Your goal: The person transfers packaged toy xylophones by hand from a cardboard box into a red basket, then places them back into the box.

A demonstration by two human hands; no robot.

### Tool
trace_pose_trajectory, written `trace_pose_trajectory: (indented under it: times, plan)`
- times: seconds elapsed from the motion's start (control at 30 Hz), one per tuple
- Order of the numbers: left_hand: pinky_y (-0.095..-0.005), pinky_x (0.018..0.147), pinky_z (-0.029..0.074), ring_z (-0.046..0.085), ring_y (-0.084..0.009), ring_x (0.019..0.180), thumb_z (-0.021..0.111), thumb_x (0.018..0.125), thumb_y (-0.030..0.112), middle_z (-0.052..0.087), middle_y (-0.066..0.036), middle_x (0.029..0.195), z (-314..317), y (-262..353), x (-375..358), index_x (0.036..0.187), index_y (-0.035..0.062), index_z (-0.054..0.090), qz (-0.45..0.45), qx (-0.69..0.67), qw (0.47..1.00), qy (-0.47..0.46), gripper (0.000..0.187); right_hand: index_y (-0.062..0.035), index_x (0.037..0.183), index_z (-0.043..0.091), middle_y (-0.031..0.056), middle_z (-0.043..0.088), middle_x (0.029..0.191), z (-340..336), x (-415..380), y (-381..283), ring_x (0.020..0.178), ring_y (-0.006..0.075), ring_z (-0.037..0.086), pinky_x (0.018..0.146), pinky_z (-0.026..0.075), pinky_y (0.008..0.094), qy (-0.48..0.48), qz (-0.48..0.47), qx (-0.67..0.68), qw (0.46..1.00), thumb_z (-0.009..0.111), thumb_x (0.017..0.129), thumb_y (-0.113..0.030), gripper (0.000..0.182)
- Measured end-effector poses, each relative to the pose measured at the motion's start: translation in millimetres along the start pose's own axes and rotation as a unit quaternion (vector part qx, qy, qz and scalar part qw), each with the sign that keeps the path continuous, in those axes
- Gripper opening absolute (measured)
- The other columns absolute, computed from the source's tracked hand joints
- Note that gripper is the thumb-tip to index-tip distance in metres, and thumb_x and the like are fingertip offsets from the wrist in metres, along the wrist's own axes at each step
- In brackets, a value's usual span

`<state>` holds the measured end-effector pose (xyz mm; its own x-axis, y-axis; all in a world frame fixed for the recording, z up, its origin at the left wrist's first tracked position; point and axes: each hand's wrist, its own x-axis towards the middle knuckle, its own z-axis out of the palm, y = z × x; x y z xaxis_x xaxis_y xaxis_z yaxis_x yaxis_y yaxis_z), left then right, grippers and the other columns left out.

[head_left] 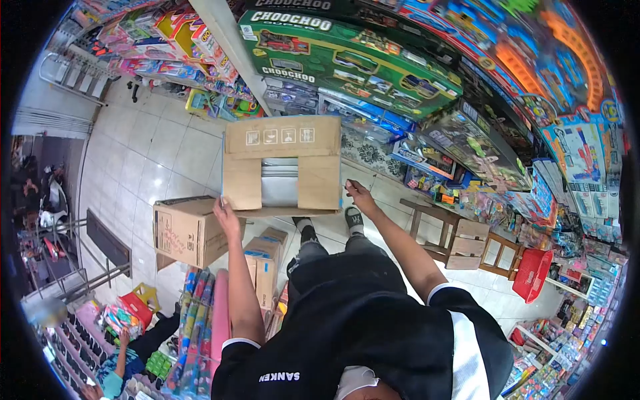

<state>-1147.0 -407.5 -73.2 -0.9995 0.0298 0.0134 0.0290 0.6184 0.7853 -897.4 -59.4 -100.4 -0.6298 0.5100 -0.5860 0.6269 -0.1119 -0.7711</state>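
Observation:
A cardboard box [283, 140] is in front of me, with printed handling symbols on its far flap. Its side flaps lie folded inward, and in the gap between them white, stacked, flat contents [279, 183] show; what they are I cannot make out. My left hand [227, 217] grips the near left corner, thumb up against the cardboard. At the right edge is my right hand [359, 195], its fingers curled in at the side near a bit of blue tape; the underside of its grip is hidden.
Left of me stand a larger carton [179, 230] and a narrower carton [265, 270], beside wrapped rolls [200, 320]. Green train-set boxes [353, 63] fill the shelf ahead. To the right are a wooden stool [443, 233] and a red basket [533, 275]. Another person's arm [121, 357] appears lower left.

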Motion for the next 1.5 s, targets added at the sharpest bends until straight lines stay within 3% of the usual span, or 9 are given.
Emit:
trace_pose_trajectory:
  times: [0.07,0.13,0.27,0.47,0.77,0.97,1.1,1.33,1.5]
  plan:
    - [-0.0431,0.103,0.040,0.054,-0.0379,0.118,0.044,0.103,0.032,0.054,-0.025,0.129,6.1,-0.8,19.9,0.134,-0.0048,0.049,-0.001,-0.027,0.999,-0.030,0.049,-0.0080,0.138,0.050,0.0148,0.062,0.122,20.0,2.1,-13.8,0.109,0.0251,0.061,0.081,0.052,0.0372,0.012,-0.033,-0.003,0.999,0.047,0.100,-0.051,0.058]
    - [-0.0424,0.104,0.038,0.053,-0.0401,0.119,0.042,0.104,0.032,0.056,-0.029,0.127,11.4,-5.9,41.0,0.132,-0.0072,0.049,-0.044,0.030,0.983,-0.175,0.049,0.0002,0.134,0.051,0.0251,0.057,0.127,32.4,0.0,-41.0,0.107,0.0334,0.062,0.091,0.048,0.0389,0.047,-0.062,-0.096,0.992,0.048,0.099,-0.048,0.059]
    - [-0.0441,0.086,0.046,0.061,-0.0426,0.096,0.042,0.104,0.033,0.065,-0.030,0.104,0.2,7.5,58.0,0.115,-0.0087,0.059,-0.058,-0.014,0.982,-0.180,0.046,0.0035,0.121,0.059,0.0311,0.064,0.105,48.3,2.2,-48.3,0.098,0.0417,0.065,0.085,0.050,0.0445,0.118,-0.067,-0.114,0.984,0.046,0.100,-0.048,0.057]
    - [-0.0497,0.069,0.044,0.058,-0.0471,0.075,0.046,0.102,0.028,0.062,-0.031,0.080,-1.6,-7.8,67.6,0.096,-0.0090,0.062,-0.024,0.014,0.987,-0.160,0.041,0.0037,0.091,0.067,0.0297,0.065,0.080,52.7,-2.0,-54.0,0.082,0.0472,0.064,0.074,0.049,0.0498,0.174,-0.016,-0.177,0.969,0.047,0.100,-0.044,0.052]
    - [-0.0530,0.067,0.042,0.057,-0.0502,0.077,0.048,0.100,0.024,0.060,-0.032,0.079,-11.4,17.7,46.2,0.093,-0.0066,0.063,0.037,0.057,0.988,-0.136,0.035,0.0018,0.073,0.065,0.0276,0.061,0.068,40.6,-41.9,-58.1,0.069,0.0460,0.061,0.065,0.047,0.0515,0.247,-0.027,-0.206,0.946,0.052,0.098,-0.039,0.050]
    - [-0.0517,0.064,0.041,0.056,-0.0498,0.072,0.049,0.100,0.025,0.057,-0.032,0.074,-20.8,42.3,-1.9,0.091,-0.0058,0.064,0.068,0.068,0.976,-0.196,0.036,0.0046,0.071,0.063,0.0302,0.057,0.067,-0.8,-87.3,-18.1,0.066,0.0479,0.059,0.061,0.044,0.0519,0.265,-0.063,-0.179,0.945,0.053,0.097,-0.038,0.051]
    - [-0.0508,0.062,0.041,0.055,-0.0488,0.069,0.048,0.101,0.028,0.055,-0.031,0.072,-12.8,62.5,-50.4,0.090,-0.0057,0.064,0.070,0.073,0.970,-0.220,0.039,0.0066,0.073,0.062,0.0277,0.052,0.059,-40.1,-133.7,15.6,0.052,0.0412,0.052,0.055,0.041,0.0485,0.271,-0.047,-0.172,0.946,0.055,0.097,-0.038,0.051]
    - [-0.0490,0.062,0.043,0.054,-0.0477,0.066,0.047,0.102,0.031,0.055,-0.032,0.072,2.4,108.2,-181.1,0.091,-0.0070,0.064,0.097,0.102,0.961,-0.236,0.043,0.0055,0.083,0.067,0.0271,0.054,0.060,-125.6,-210.3,100.1,0.056,0.0400,0.056,0.057,0.043,0.0465,0.272,-0.008,-0.129,0.954,0.055,0.096,-0.044,0.052]
    - [-0.0496,0.066,0.044,0.057,-0.0486,0.072,0.046,0.102,0.031,0.055,-0.033,0.077,11.1,128.0,-264.9,0.091,-0.0073,0.064,0.093,0.102,0.957,-0.254,0.044,0.0040,0.080,0.066,0.0277,0.055,0.064,-180.6,-264.7,144.4,0.057,0.0430,0.054,0.058,0.044,0.0466,0.299,-0.031,-0.135,0.944,0.054,0.096,-0.044,0.052]
